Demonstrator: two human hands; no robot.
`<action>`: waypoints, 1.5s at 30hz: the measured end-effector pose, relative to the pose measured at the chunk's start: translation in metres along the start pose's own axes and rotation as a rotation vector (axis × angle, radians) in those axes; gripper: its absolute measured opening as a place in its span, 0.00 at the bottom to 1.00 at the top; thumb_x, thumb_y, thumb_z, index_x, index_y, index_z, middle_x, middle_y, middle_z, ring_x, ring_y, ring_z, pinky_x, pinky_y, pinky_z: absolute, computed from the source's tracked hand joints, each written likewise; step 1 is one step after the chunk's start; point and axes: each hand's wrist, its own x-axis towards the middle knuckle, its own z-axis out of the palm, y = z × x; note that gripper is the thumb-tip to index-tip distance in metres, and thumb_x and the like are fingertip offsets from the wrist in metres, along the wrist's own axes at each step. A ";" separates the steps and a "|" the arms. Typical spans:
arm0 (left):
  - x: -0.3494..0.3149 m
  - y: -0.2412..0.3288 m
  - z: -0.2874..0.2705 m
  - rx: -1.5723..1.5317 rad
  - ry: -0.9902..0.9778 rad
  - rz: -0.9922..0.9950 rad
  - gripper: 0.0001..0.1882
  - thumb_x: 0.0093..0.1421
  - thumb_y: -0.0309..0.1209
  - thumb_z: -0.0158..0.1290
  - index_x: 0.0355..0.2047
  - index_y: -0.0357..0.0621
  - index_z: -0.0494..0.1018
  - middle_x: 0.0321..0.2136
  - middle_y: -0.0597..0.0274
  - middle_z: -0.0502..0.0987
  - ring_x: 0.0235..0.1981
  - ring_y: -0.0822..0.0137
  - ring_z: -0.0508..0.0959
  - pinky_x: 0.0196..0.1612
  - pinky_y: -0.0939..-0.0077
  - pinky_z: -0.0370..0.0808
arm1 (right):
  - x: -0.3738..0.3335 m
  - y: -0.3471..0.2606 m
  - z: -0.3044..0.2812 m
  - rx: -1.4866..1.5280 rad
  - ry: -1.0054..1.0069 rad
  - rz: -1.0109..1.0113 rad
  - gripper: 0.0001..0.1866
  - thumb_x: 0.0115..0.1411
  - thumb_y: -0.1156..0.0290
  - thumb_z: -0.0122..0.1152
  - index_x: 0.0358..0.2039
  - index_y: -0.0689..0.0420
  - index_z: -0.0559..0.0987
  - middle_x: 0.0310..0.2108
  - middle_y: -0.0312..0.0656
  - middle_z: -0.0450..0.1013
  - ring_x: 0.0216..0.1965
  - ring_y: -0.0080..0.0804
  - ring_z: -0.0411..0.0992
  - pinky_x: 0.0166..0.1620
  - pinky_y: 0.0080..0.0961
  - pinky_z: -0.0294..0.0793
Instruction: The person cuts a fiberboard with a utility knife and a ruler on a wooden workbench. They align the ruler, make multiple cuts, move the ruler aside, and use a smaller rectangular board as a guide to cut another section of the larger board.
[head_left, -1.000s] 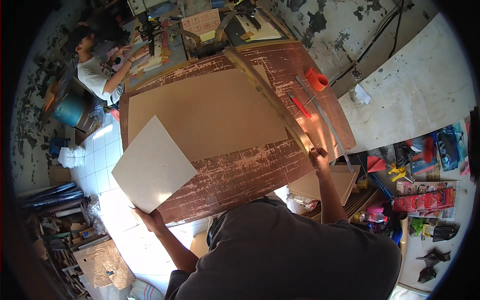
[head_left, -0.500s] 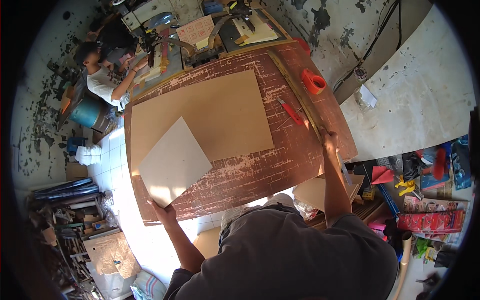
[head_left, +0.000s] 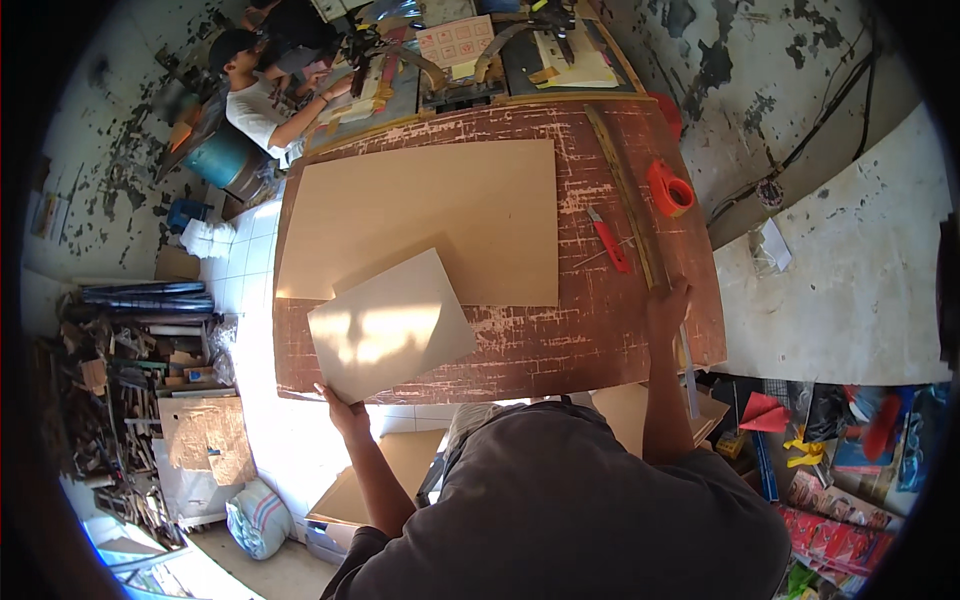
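Note:
My left hand (head_left: pixel 346 410) pinches the near corner of a stiff grey-white board (head_left: pixel 395 325). The board is tilted over the table's near left part and overlaps a large brown cardboard sheet (head_left: pixel 430 215) that lies flat. At the table's right side my right hand (head_left: pixel 670 298) is closed around the near end of a long, worn yellow-brown ruler or strip (head_left: pixel 622 190). Between sheet and strip lies a red utility knife (head_left: pixel 610 243) with its blade out. A red-orange tape roll (head_left: pixel 672 188) rests right of the strip.
A worn red-brown tabletop (head_left: pixel 520 365) bears these things. Machines with curved arms (head_left: pixel 500 50) stand beyond it. At the far left a person in a white shirt (head_left: pixel 255 110) works. Scrap shelves (head_left: pixel 130 390) are at left, a white sack (head_left: pixel 258 520) on the floor.
The view has shifted, so the table sits further right in it. The grey-white board has turned and tilted, with a bright light patch now across it. Both hands keep their holds.

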 end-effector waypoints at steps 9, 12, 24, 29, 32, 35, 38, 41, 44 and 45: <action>-0.021 -0.017 -0.044 -0.425 0.054 -0.010 0.33 0.72 0.54 0.45 0.61 0.36 0.66 0.54 0.56 0.75 0.53 0.62 0.77 0.52 0.68 0.79 | -0.022 -0.136 0.027 0.757 -1.036 -0.013 0.28 0.62 0.64 0.67 0.57 0.61 0.68 0.43 0.52 0.79 0.45 0.40 0.79 0.48 0.37 0.77; -0.043 -0.010 -0.048 -0.466 0.154 -0.008 0.32 0.72 0.53 0.46 0.62 0.37 0.66 0.54 0.56 0.75 0.53 0.62 0.77 0.52 0.68 0.79 | -0.022 -0.157 0.035 0.703 -1.070 0.000 0.31 0.61 0.64 0.68 0.59 0.62 0.66 0.44 0.56 0.78 0.47 0.45 0.78 0.50 0.40 0.76; -0.084 -0.014 -0.087 -0.526 0.351 -0.006 0.29 0.70 0.53 0.50 0.58 0.41 0.70 0.49 0.59 0.79 0.47 0.64 0.81 0.46 0.71 0.83 | -0.045 -0.152 0.051 1.392 -1.411 0.237 0.25 0.68 0.68 0.60 0.62 0.63 0.67 0.50 0.43 0.74 0.51 0.34 0.74 0.56 0.33 0.71; -0.080 -0.009 -0.084 -0.469 0.324 -0.002 0.31 0.70 0.53 0.50 0.60 0.38 0.68 0.51 0.57 0.78 0.49 0.63 0.80 0.48 0.70 0.82 | -0.025 -0.132 0.040 1.426 -1.599 0.182 0.26 0.68 0.66 0.61 0.63 0.60 0.68 0.52 0.40 0.73 0.50 0.27 0.73 0.56 0.30 0.71; -0.067 -0.002 -0.080 -0.417 0.234 0.039 0.32 0.71 0.52 0.49 0.60 0.35 0.67 0.52 0.55 0.78 0.50 0.63 0.80 0.50 0.70 0.81 | -0.022 -0.111 0.041 1.465 -1.569 0.121 0.27 0.67 0.65 0.63 0.63 0.60 0.68 0.52 0.39 0.73 0.51 0.25 0.72 0.56 0.29 0.71; -0.054 0.012 -0.067 -0.356 0.126 0.061 0.32 0.72 0.51 0.47 0.61 0.34 0.67 0.53 0.53 0.77 0.51 0.62 0.79 0.51 0.71 0.80 | -0.018 -0.089 0.035 1.358 -1.652 0.090 0.24 0.67 0.68 0.61 0.61 0.62 0.69 0.53 0.39 0.72 0.53 0.30 0.72 0.57 0.31 0.72; -0.042 0.022 -0.045 -0.148 0.027 0.159 0.31 0.73 0.49 0.46 0.61 0.32 0.66 0.54 0.52 0.75 0.52 0.62 0.78 0.53 0.70 0.79 | -0.030 -0.076 0.029 1.323 -1.672 0.028 0.28 0.65 0.67 0.64 0.63 0.62 0.68 0.53 0.40 0.73 0.53 0.28 0.71 0.58 0.31 0.69; -0.025 0.032 -0.023 -0.009 -0.044 0.195 0.29 0.74 0.46 0.46 0.61 0.30 0.66 0.55 0.51 0.75 0.52 0.62 0.78 0.53 0.69 0.79 | -0.050 -0.076 0.017 1.295 -1.734 0.098 0.27 0.66 0.68 0.63 0.62 0.63 0.68 0.52 0.42 0.74 0.52 0.30 0.72 0.57 0.32 0.70; -0.014 0.049 0.035 -0.085 -0.105 0.130 0.27 0.75 0.43 0.45 0.60 0.30 0.68 0.54 0.51 0.76 0.51 0.63 0.78 0.52 0.71 0.79 | -0.074 -0.070 0.022 1.227 -1.738 0.080 0.25 0.67 0.69 0.62 0.62 0.62 0.68 0.52 0.41 0.73 0.52 0.29 0.71 0.57 0.31 0.71; -0.010 0.056 0.053 -0.130 -0.133 0.144 0.25 0.75 0.42 0.45 0.58 0.30 0.69 0.52 0.52 0.76 0.51 0.64 0.78 0.51 0.72 0.79 | -0.080 -0.069 0.018 1.228 -1.735 0.084 0.25 0.67 0.69 0.62 0.62 0.62 0.68 0.52 0.41 0.73 0.52 0.29 0.71 0.57 0.31 0.71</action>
